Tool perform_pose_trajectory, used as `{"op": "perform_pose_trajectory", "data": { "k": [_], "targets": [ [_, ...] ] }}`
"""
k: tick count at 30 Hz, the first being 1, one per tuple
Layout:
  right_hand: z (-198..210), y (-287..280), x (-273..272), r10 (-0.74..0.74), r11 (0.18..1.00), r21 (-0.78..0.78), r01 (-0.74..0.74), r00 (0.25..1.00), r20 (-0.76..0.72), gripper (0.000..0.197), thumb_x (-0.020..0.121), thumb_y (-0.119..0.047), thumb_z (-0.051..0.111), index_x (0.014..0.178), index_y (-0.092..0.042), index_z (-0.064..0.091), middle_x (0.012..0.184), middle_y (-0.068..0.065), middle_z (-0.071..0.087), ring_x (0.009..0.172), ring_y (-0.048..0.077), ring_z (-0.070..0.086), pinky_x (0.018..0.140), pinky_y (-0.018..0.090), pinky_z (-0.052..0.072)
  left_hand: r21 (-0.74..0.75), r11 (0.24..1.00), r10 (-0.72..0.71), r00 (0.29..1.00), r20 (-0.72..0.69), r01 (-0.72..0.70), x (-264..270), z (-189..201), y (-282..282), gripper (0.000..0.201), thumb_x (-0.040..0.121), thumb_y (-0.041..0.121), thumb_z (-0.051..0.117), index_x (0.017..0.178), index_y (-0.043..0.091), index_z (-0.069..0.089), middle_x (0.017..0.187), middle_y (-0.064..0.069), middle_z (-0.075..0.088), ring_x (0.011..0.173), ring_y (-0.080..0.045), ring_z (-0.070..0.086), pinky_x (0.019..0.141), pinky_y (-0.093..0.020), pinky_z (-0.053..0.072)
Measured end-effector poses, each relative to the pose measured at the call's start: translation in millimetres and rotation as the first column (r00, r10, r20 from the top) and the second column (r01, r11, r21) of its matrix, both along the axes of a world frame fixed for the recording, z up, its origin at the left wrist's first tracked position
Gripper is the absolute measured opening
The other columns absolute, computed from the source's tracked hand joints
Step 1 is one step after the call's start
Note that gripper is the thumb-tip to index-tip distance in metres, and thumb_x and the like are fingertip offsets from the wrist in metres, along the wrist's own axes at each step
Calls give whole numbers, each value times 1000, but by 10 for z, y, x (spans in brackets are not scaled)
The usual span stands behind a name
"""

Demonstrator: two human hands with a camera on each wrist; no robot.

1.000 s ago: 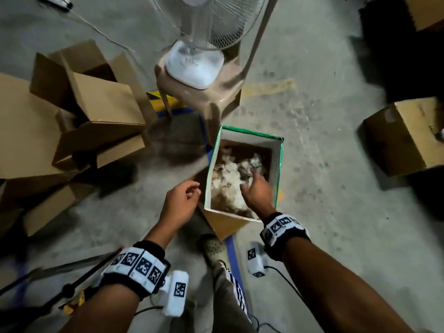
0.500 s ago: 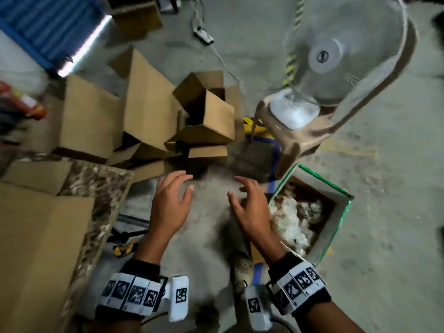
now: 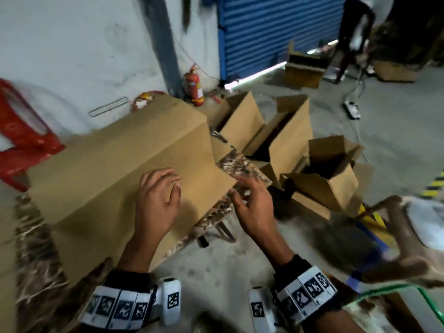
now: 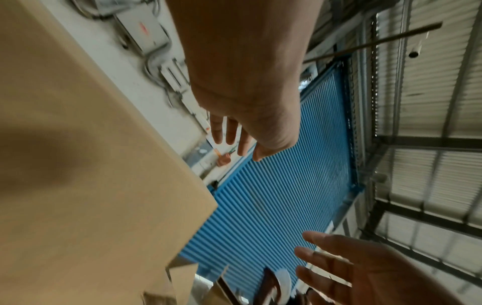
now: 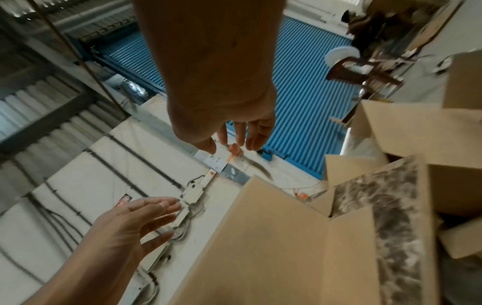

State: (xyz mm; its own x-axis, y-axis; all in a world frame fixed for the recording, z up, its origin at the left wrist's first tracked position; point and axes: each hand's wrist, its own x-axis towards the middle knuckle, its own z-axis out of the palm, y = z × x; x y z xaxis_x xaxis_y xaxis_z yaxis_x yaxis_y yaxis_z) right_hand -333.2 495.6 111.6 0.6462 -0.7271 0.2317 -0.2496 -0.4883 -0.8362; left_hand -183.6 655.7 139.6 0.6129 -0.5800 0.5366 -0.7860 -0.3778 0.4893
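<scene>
**Both hands hover empty over a flattened carton**

At the far left a red plastic stool [image 3: 22, 140] stands on the concrete floor [image 3: 396, 140] by the white wall. Right of it, a flattened cardboard carton [image 3: 108, 179] lies on the table [image 3: 242, 164]. The table's mottled brown-and-white top shows past the carton's right edge and along its near side. The carton covers most of the table and is creased lengthwise.

The left hand [image 3: 156, 203] is over the right part of the carton, palm down, fingers spread and lightly curved. Its grip is released and holds nothing. In the wrist views the fingers seem to stand clear of the cardboard, though the blur leaves that unsure.

The right hand [image 3: 254, 210] is just beside the carton's right corner, over the table's edge. Its fingers are also spread and slack, the grip released, with nothing in it. The two hands are near each other but do not touch.

Behind the table a red fire extinguisher [image 3: 193, 86] stands against the wall, next to a blue roller shutter [image 3: 276, 32]. Right of the table, several open cardboard boxes [image 3: 331, 174] sit on the floor with their flaps up. At the far right is a blurred brown plastic stool [image 3: 403, 270], and below it the rim of a green-rimmed box [image 3: 384, 289] shows.
</scene>
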Motion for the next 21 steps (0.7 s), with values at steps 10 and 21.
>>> {"op": "perform_pose_trajectory", "data": {
  "k": [10,21],
  "targets": [
    [308,317,1236,183,979,-97,-177,982,50,31,91,-23,65,122,-18,64,121,2,61,96,13,62,76,39,56,-36,955,296,955,24,-295,1010,77,1116,31,85,28,48,96,10,72,105,-8,66,103,-27,55,92,-33,40],
    [41,741,2434,472,829,-103,-550,787,-398,56,91,-49,49,134,-14,51,134,10,54,120,33,47,99,35,38,409,810,532,820,-211,-420,2137,-142,1751,57,93,40,45,134,1,53,138,-21,51,133,-36,42,113,-40,23]
  ]
}}
